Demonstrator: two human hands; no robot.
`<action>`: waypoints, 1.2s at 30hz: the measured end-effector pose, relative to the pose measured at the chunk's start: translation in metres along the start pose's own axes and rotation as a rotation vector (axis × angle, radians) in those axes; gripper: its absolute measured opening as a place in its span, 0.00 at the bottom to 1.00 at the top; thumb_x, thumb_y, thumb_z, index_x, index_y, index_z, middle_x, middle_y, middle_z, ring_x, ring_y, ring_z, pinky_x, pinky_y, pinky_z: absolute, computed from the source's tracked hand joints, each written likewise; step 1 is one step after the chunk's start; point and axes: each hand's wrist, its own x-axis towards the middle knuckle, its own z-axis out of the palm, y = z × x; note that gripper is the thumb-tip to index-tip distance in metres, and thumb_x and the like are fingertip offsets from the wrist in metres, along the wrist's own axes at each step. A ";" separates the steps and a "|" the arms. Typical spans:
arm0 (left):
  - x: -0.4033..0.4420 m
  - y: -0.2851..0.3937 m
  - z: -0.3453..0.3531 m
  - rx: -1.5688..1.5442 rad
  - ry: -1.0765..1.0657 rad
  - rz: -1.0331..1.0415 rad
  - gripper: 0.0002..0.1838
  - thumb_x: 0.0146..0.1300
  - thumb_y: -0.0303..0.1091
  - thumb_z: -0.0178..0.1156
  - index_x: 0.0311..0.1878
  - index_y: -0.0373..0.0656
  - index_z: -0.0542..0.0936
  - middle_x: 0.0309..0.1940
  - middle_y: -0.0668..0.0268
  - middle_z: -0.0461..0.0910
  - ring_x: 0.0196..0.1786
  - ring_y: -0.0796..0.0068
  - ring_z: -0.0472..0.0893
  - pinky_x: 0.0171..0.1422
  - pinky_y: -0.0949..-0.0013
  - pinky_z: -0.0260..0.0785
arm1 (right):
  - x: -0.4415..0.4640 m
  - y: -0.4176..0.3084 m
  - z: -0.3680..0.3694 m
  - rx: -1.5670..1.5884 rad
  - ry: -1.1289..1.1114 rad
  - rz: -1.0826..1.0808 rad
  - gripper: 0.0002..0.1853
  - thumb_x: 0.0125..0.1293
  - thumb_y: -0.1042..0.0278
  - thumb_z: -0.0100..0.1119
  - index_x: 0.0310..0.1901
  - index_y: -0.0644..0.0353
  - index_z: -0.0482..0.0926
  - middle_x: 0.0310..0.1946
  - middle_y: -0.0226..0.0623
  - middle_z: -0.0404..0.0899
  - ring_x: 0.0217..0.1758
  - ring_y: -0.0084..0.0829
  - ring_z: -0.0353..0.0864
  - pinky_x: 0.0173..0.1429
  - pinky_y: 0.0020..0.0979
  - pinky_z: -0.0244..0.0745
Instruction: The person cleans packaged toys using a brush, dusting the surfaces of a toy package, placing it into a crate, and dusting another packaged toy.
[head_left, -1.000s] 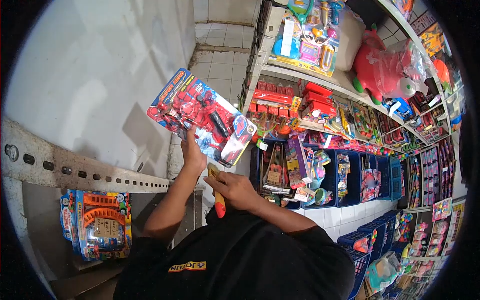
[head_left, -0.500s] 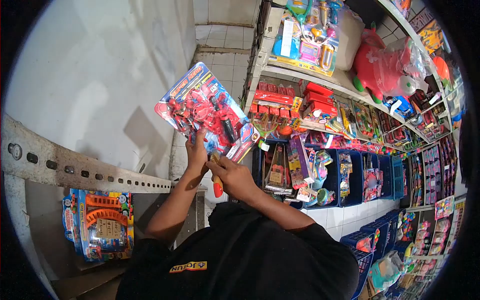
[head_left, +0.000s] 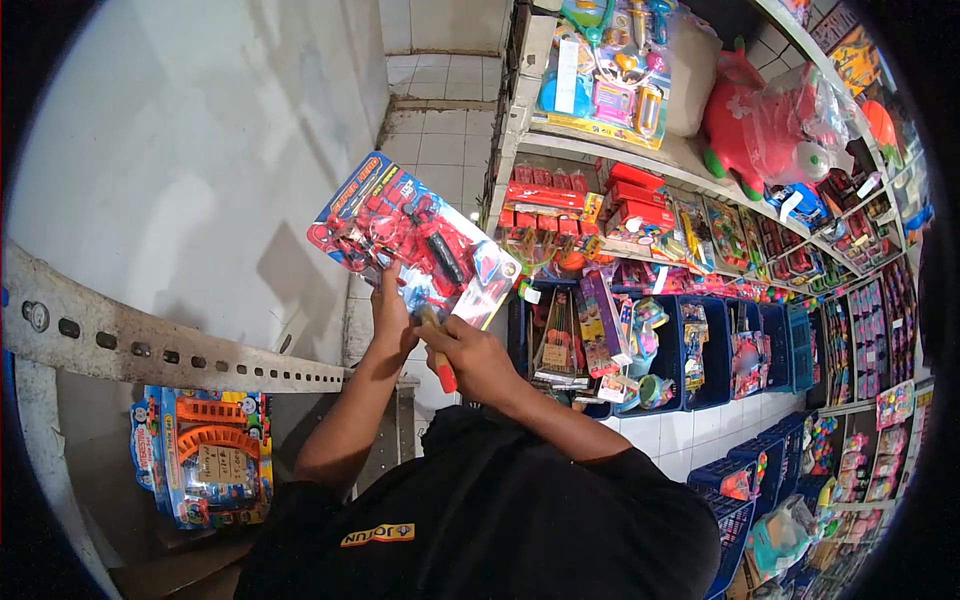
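Observation:
In the head view, my left hand [head_left: 391, 318] grips the lower edge of a red and blue superhero toy blister pack [head_left: 420, 240], thumb across its front and the other fingers hidden behind. The pack is tilted, with red toy parts and a black cylinder under its plastic. My right hand [head_left: 474, 358] is closed round a paintbrush [head_left: 445, 374] with a red-ended handle. Its tan upper part meets the pack's lower edge, close to my left thumb; I cannot tell whether it touches.
A perforated metal shelf bar [head_left: 180, 350] runs along the left, above a toy train pack [head_left: 218, 455]. On the right, shelves [head_left: 690, 165] hold packed toys and a red inflatable animal [head_left: 745, 125]. Blue crates [head_left: 700, 400] with toys stand below them.
The pack's top has tipped down and slightly left, so its face looks flatter. My right hand has turned the brush a little, its red end shifting right. Both hands keep their hold.

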 end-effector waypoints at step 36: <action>0.006 -0.007 -0.008 0.114 -0.123 0.101 0.16 0.64 0.40 0.63 0.49 0.40 0.79 0.41 0.71 0.79 0.42 0.77 0.78 0.49 0.69 0.72 | 0.024 -0.006 -0.071 0.159 0.481 0.051 0.20 0.61 0.72 0.66 0.56 0.63 0.79 0.38 0.42 0.78 0.40 0.35 0.79 0.47 0.33 0.75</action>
